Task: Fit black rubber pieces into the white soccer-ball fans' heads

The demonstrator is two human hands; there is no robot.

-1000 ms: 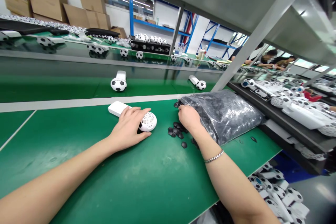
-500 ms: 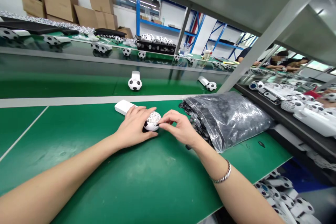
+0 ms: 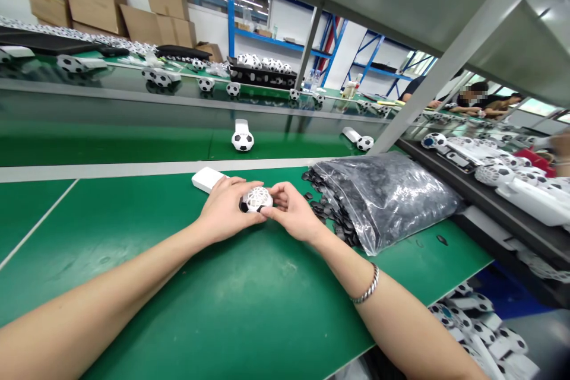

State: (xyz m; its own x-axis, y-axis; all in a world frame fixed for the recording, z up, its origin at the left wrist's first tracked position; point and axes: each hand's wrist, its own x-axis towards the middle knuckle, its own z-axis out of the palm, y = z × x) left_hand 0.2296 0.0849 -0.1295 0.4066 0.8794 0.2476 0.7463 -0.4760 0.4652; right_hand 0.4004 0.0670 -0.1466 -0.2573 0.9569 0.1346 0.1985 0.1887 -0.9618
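Note:
Before me on the green table lies a white handheld fan with a soccer-ball head and a plain white handle pointing left. Fingers of my left hand wrap its head from the left, with the thumb along the near side. From the right, the thumb and fingers of my right hand press on the rim of the head. Whether a small piece is under those fingertips is hidden. Black patches show on the ball's lower side. Right of my right hand, loose black pieces spill from a clear plastic bag.
Beyond the white strip, soccer-ball fans lie on a green conveyor belt. A rack at right holds white fan parts; a bin below it holds more fans. A slanted metal post stands at right. Co-workers sit far right.
My right hand has moved slightly left and now presses on the fan's rim. The fan's head has turned a little in my left hand. One fan on the belt has shifted right.

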